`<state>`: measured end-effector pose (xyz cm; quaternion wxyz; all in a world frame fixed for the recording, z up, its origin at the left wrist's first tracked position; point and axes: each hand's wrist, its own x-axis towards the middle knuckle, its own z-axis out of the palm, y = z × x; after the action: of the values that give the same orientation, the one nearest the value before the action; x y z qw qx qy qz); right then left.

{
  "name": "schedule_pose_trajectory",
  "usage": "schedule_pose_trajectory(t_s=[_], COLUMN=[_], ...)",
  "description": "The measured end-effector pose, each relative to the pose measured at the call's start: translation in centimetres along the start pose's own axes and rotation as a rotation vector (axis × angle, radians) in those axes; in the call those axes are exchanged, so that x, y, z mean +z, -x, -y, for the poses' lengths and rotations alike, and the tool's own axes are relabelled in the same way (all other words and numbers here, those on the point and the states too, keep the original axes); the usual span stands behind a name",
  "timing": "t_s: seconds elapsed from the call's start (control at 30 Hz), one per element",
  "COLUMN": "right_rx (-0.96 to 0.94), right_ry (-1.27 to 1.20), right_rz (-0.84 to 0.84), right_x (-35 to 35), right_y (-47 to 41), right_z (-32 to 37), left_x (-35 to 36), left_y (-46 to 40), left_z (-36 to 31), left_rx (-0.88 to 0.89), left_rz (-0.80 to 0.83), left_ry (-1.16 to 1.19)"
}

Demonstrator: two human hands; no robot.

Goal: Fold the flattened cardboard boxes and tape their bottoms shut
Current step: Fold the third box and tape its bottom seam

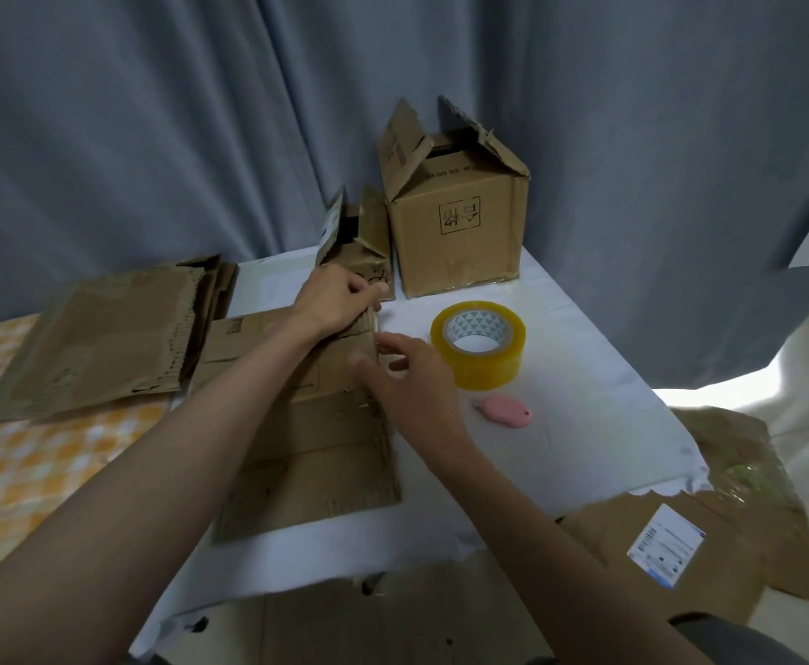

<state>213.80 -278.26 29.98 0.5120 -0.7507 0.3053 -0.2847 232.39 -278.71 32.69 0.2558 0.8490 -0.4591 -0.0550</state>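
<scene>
A flattened box [306,424] lies on the white table [585,376], left of the tape roll [478,344]. The left hand [340,300] curls its fingers over the box's far right corner, gripping it. The right hand [407,381] hovers at the box's right edge, nearer than the left, fingers spread and holding nothing. The cardboard is brown, creased and ragged-edged.

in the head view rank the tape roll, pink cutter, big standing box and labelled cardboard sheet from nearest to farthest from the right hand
From the right hand:
1. Tape roll, just to its right on the white table.
2. Pink cutter, a little further, right of the wrist and nearer the person.
3. Big standing box, at the table's far edge.
4. Labelled cardboard sheet, below the table's near right corner.
</scene>
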Motion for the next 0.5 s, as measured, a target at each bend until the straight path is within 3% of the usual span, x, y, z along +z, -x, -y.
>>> schedule_pose_trajectory(t_s=[0.13, 0.37, 0.5], right_rx=[-0.087, -0.062, -0.046], right_ry=[0.111, 0.090, 0.017], right_rz=[0.054, 0.049, -0.014], right_x=[0.9, 0.8, 1.0], right_y=[0.5, 0.2, 0.8], right_z=[0.0, 0.1, 0.1], left_x=[-0.4, -2.5, -2.7], left_y=[-0.1, 1.2, 1.7], left_z=[0.4, 0.9, 2.2], left_rx=[-0.023, 0.257, 0.299], left_rz=[0.098, 0.205, 0.206], left_ry=[-0.076, 0.083, 0.085])
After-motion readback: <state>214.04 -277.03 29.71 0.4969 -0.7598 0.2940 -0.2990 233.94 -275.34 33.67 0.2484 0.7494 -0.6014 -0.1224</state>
